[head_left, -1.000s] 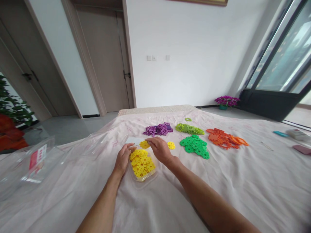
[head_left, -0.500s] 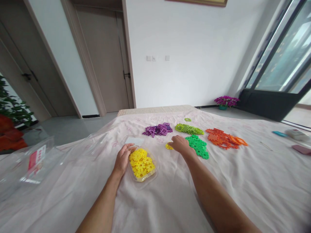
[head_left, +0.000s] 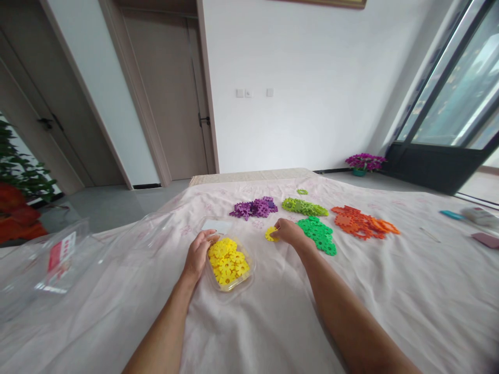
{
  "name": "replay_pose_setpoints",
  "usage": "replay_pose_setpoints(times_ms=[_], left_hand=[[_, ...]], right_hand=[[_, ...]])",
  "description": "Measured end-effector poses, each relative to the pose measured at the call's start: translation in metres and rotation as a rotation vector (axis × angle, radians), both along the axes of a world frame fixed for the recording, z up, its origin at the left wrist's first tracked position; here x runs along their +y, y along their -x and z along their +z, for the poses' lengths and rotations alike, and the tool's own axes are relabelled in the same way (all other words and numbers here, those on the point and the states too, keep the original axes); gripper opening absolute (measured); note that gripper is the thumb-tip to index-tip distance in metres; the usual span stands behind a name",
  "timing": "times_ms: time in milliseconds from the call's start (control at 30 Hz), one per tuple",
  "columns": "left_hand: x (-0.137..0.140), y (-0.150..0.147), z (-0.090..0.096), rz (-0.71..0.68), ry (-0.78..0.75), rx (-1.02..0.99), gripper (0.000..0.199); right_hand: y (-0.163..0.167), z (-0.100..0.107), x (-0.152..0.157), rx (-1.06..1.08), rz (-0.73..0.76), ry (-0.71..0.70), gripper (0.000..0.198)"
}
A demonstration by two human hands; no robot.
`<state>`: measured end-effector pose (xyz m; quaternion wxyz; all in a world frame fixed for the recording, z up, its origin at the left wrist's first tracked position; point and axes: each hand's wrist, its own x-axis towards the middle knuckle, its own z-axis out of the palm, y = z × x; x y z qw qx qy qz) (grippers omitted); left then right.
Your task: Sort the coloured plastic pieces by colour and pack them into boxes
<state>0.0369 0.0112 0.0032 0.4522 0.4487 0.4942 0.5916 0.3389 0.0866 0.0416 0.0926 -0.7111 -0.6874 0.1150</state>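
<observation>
Head view: R hand (head_left: 289, 232) had its fingertips pinching the R edge of a single yellow disc (head_left: 270, 234); lifted or flat on the cloth (head_left: 265, 332), couldn't tell. Just R of those fingers lay the green pile (head_left: 322, 238), lime pile (head_left: 304, 206) beyond, purple pile (head_left: 255, 208) beyond & L, orange pile (head_left: 360, 222) well R. L hand (head_left: 197, 253), fingers bent, was at the far-L edge of the clear tub (head_left: 233, 285); gripping or just touching, couldn't tell. Yellow pcs (head_left: 228, 262) were heaped in tub, just R of L fingers; white card (head_left: 218, 227) just beyond them.
</observation>
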Motion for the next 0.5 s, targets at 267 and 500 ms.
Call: replay_pose_setpoints(times_ms=[267,500], left_hand=[[0.003,0.002,-0.005,-0.009,-0.013,0.004,0.04],[0.001,0.0,-0.002,-0.007,-0.025,0.065,0.044]], right_hand=[[0.024,0.007,-0.005,0.589,0.229,0.043,0.021],[0.078,0.036,-0.044,1.002,0.414,0.149,0.028]])
